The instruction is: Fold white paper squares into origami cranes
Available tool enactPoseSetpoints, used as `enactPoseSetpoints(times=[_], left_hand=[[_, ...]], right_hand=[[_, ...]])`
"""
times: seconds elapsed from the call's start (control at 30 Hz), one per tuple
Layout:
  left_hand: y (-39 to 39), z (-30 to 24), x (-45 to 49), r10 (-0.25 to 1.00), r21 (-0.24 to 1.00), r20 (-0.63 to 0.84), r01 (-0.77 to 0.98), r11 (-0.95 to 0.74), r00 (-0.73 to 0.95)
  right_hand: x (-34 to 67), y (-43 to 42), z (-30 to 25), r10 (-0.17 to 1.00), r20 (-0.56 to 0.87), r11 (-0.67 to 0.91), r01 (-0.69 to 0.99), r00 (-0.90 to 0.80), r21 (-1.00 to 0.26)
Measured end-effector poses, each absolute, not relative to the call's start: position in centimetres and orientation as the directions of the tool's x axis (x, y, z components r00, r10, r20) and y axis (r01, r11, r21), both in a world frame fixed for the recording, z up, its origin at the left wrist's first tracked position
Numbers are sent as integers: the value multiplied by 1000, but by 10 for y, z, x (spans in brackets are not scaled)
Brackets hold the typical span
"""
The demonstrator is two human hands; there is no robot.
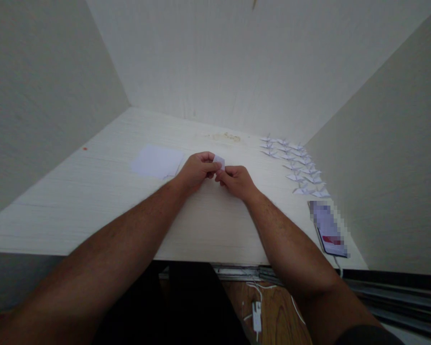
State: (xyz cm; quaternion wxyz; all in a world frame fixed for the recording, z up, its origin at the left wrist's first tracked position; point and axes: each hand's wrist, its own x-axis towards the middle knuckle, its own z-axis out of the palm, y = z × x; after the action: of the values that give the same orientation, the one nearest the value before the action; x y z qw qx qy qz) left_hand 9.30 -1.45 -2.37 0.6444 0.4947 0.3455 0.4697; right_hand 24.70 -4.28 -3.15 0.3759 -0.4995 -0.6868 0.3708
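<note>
A small folded piece of white paper (219,160) is pinched between both hands above the middle of the desk. My left hand (200,168) is closed on its left side, thumb across the front. From the right, my right hand (237,181) grips its lower edge with thumb and forefinger, the fingertips of both hands almost meeting. The lower part of the paper is hidden behind the fingers. Just left of my left hand lies a stack of white paper sheets (154,160).
Several folded paper cranes (294,165) stand in rows at the back right of the white desk (208,230). A phone (328,230) with a cable lies near the right front edge. Walls enclose the desk on three sides. Below, a white power strip (256,316) rests on the wooden floor.
</note>
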Motion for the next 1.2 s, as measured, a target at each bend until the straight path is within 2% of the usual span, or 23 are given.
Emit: enactPoseSetpoints(times=[0.17, 0.27, 0.37, 0.43, 0.5, 0.6, 0.77, 0.87, 1.0, 1.2], left_hand=[[-14, -25, 93, 939, 951, 43, -302, 66, 342], [-11, -27, 93, 960, 962, 82, -272, -7, 267], [-10, -28, 91, 968, 980, 127, -180, -88, 217], [-10, -26, 88, 962, 989, 133, -91, -114, 239], [-11, -24, 86, 955, 992, 122, 0, -126, 269], [-13, -20, 84, 951, 987, 108, 84, -138, 291], [-14, -17, 85, 935, 991, 116, 26, -132, 336], [-13, -19, 87, 951, 995, 100, -9, -102, 291], [-15, -18, 87, 972, 996, 80, 8, -84, 221], [-16, -16, 88, 973, 995, 82, 36, -92, 217]], right_hand=[[248, -43, -30, 970, 130, 193, 331, -204, -924], [247, -44, -29, 972, 118, 184, 346, -203, -920], [247, -45, -28, 966, 141, 217, 388, -217, -896], [248, -44, -29, 965, 201, 253, 402, -168, -880], [248, -42, -29, 965, 252, 259, 370, -70, -892], [247, -40, -29, 971, 239, 226, 257, 20, -940], [244, -40, -26, 979, 190, 174, 181, 78, -968], [243, -39, -26, 984, 144, 128, 143, 109, -981], [244, -37, -28, 989, 132, 128, 63, 66, -990], [246, -35, -33, 985, 157, 149, 100, 76, -984]])
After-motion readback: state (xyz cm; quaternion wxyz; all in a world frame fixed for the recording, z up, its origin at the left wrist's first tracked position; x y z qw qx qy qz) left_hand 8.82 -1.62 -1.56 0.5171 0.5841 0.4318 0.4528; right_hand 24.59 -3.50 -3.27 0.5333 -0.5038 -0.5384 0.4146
